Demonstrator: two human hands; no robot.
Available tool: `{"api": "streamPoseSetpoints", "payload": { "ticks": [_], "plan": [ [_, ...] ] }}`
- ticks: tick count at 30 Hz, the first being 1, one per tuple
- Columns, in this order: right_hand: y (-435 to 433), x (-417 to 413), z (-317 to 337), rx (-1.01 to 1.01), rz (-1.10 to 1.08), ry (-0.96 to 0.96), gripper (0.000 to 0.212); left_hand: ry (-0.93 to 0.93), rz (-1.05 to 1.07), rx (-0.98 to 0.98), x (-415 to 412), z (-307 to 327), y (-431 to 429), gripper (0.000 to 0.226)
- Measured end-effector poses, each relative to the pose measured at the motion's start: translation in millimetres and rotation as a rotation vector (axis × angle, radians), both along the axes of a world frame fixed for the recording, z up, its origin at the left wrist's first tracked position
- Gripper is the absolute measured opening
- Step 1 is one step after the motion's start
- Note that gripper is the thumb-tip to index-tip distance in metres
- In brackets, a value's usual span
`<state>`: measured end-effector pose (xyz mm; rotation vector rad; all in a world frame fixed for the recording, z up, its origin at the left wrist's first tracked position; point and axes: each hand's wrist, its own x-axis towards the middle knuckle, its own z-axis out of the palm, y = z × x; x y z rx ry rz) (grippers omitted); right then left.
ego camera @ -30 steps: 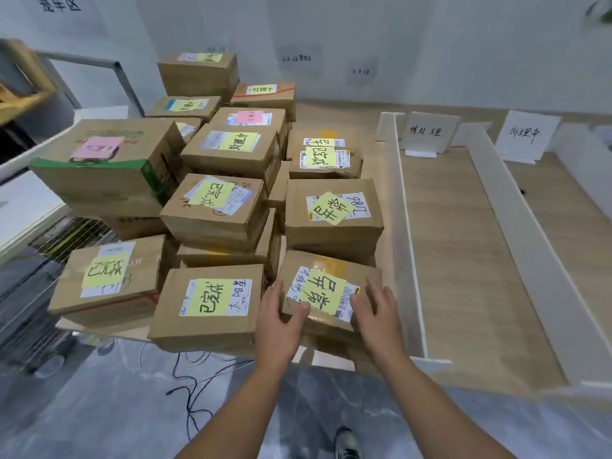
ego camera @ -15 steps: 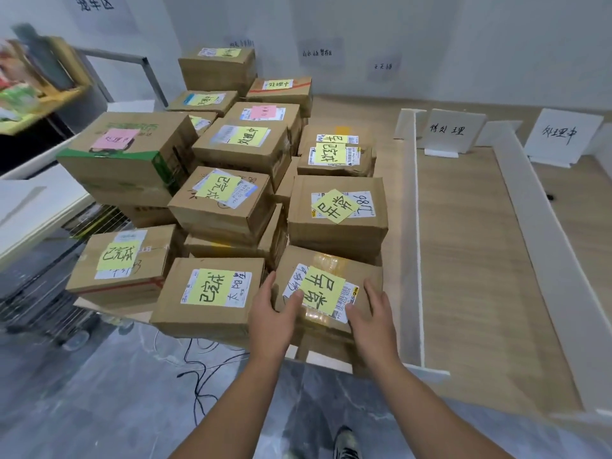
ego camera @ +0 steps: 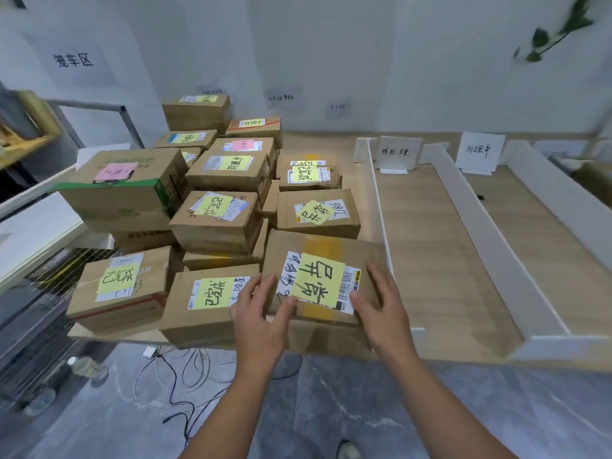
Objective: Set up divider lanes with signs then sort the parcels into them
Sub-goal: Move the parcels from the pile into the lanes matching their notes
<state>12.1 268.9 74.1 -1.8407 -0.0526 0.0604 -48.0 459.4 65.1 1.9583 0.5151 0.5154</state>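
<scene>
A flat cardboard parcel (ego camera: 323,246) with a yellow note and a barcode label lies at the table's front edge, tilted up toward me. My left hand (ego camera: 261,318) grips its left near corner, thumb on top. My right hand (ego camera: 381,309) grips its right near edge. Several more labelled parcels (ego camera: 218,220) are piled to the left and behind. White divider strips (ego camera: 480,233) form lanes on the right. Two white signs (ego camera: 399,154) (ego camera: 480,152) stand at the lanes' far ends.
The wooden table (ego camera: 430,260) ends just in front of me above a grey marble floor. Cables (ego camera: 185,385) trail under the table. A wire cage cart (ego camera: 39,293) and a shelf stand at the left. A wall is behind.
The parcel between my hands has risen and tipped toward me, and my hands have closed round its near corners. The view has lifted and moved closer.
</scene>
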Motion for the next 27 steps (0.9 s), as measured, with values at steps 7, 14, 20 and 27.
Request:
{"api": "streamPoseSetpoints", "payload": {
  "ticks": [7, 14, 20, 27],
  "plan": [
    [-41.3, -53.6, 31.2, 0.071, -0.099, -0.100, 0.056, -0.181, -0.160, -0.042, -35.4, 23.7, -23.6, 0.051],
    [-99.4, -96.3, 47.6, 0.102, -0.234, -0.164, 0.058, -0.175, -0.382, -0.106, -45.9, 43.4, -81.0, 0.061],
    [-171.7, -123.0, 47.7, 0.162, -0.393, -0.195, 0.058, -0.191, -0.543, -0.123, -43.6, 52.6, -152.1, 0.063],
    [-298.9, -141.4, 55.0, 0.202, -0.539, -0.242, 0.057, -0.209, -0.690, -0.131, -29.2, 62.3, -282.9, 0.065]
  ]
}}
